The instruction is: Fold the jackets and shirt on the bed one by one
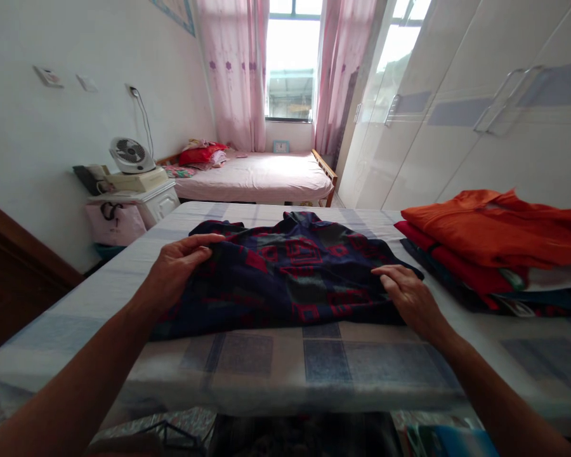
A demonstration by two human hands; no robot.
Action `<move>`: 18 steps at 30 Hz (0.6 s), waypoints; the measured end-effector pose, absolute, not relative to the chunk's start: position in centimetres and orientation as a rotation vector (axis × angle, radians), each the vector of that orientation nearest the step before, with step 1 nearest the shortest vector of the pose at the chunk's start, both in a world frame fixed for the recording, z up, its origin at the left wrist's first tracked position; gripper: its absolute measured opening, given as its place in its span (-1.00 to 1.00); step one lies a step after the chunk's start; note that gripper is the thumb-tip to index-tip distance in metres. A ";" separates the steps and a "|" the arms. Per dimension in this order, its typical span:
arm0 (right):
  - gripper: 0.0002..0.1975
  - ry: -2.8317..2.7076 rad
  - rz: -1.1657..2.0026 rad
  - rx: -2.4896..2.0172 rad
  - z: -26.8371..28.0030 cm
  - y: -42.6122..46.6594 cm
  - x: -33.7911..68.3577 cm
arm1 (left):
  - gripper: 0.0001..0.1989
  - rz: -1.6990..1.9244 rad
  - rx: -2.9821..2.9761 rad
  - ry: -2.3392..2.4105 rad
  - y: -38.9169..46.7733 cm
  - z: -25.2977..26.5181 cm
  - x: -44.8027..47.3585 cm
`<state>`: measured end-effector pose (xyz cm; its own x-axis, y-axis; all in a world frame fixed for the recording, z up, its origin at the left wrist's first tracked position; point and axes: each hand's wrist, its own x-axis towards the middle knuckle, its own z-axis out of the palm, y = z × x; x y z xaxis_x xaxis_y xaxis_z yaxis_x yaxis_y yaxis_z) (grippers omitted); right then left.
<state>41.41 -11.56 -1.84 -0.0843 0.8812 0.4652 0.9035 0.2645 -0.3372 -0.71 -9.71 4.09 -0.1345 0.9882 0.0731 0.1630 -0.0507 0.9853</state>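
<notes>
Nearest to me: two bare forearms (92,365), which enter from the lower left and lower right corners.
Left hand: through the head camera I see the left hand (178,266) at the upper left edge of a dark blue cloth garment with red square patterns (285,273); the thumb and forefinger pinch its fabric.
Right hand: the right hand (406,292) touches the same garment near its right end; the fingers are held close together, but I cannot tell whether the thumb pinches the cloth.
Garment place: it lies wrinkled between both hands, upon a white sheet with blue-grey squares (247,355).
Clothes pile: just to the right, I find a stack of folded clothes (495,228), orange on top and red under it.
Far side: a wooden-framed bed with pink cover (271,174) stands before a bright window (290,70) with pink curtains (235,76).
Left wall: a small white-and-grey fan (132,155) rests upon a cream box (136,182).
</notes>
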 end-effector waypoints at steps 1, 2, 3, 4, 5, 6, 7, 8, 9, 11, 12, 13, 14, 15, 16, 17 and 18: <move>-0.67 -1.972 -0.056 -1.644 -1.4 -11.0 40.5 | -0.56 1.215 1.340 1.421 -9.8 3.9 -0.6; -0.67 -2.003 -0.070 -1.680 -1.2 -10.4 39.6 | -0.54 1.129 1.379 1.444 -10.0 3.5 -0.6; -0.68 -2.043 -0.082 -1.709 -1.2 -9.8 38.6 | -0.52 1.035 1.418 1.471 -10.2 3.0 -0.7; -0.69 -2.090 -0.087 -1.728 -1.3 -9.2 37.8 | -0.51 0.943 1.453 1.498 -10.4 2.4 -0.8; -0.72 -2.135 -0.076 -1.736 -1.6 -8.6 37.0 | -0.50 0.875 1.479 1.519 -10.6 1.9 -0.9; -0.75 -2.169 -0.048 -1.732 -2.0 -8.0 36.4 | -0.50 0.851 1.491 1.530 -10.9 1.5 -1.1; -0.79 -2.187 -0.001 -1.719 -2.3 -7.6 35.9 | -0.50 0.874 1.488 1.528 -11.1 1.2 -1.4; -0.81 -2.186 0.054 -1.701 -2.6 -7.2 35.7 | -0.51 0.928 1.476 1.529 -11.4 1.1 -1.7; -0.81 -2.161 0.101 -1.690 -2.9 -6.9 35.6 | -0.50 0.990 1.458 1.540 -11.6 1.1 -2.1; -0.80 -2.067 0.138 -1.706 -3.1 -6.6 35.7 | -0.47 1.058 1.436 1.592 -11.9 1.1 -2.9; -0.80 -2.022 0.117 -1.730 -3.0 -6.6 35.9 | -0.47 1.033 1.458 1.631 -12.0 1.1 -3.4; -0.81 -1.991 0.073 -1.748 -2.9 -6.7 36.0 | -0.48 0.981 1.519 1.680 -12.0 1.0 -3.7; -0.82 -1.980 0.016 -1.746 -2.7 -6.9 36.0 | -0.51 0.934 1.616 1.743 -12.0 0.8 -4.0; -0.82 -1.988 -0.042 -1.716 -2.5 -7.2 35.9 | -0.55 0.908 1.750 1.820 -12.0 0.6 -4.1; -0.79 -2.014 -0.091 -1.658 -2.3 -7.6 35.7 | -0.58 0.907 1.911 1.900 -11.9 0.2 -4.1; -0.75 -2.052 -0.123 -1.582 -2.2 -8.0 35.3 | -0.59 0.936 2.084 1.966 -11.9 -0.2 -3.9; -0.70 -2.105 -0.134 -1.498 -2.2 -8.5 34.9 | -0.59 0.983 2.253 1.996 -11.8 -0.6 -3.6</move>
<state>34.92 -8.53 -2.16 -0.2302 0.8443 0.4840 0.8988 0.3751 -0.2268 -3.60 -11.84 -0.61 0.0126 0.8891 0.4575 0.9045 -0.2052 0.3739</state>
